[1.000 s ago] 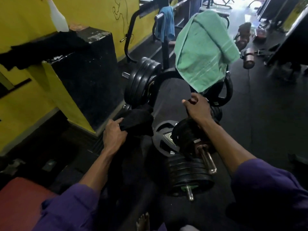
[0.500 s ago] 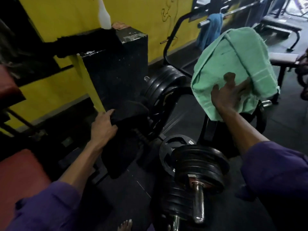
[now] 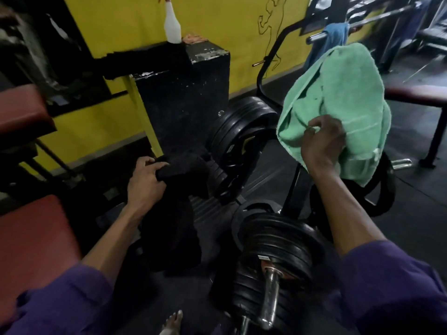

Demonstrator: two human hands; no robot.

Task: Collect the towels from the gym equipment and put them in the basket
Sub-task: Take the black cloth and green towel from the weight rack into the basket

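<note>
right hand (image 3: 323, 143) pinches green towel (image 3: 338, 102); left hand (image 3: 145, 182) grips black towel (image 3: 174, 213). next: lift green free, blue towel (image 3: 331, 42) beyond.

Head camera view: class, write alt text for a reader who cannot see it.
A person's right hand bunches a mint-green terry towel draped over a weight rack, while the left hand holds a black cloth towel. Behind, a blue towel hangs on a steel barbell by the yellow wall.

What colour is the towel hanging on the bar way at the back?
Blue towel, seen in the head view.
</note>
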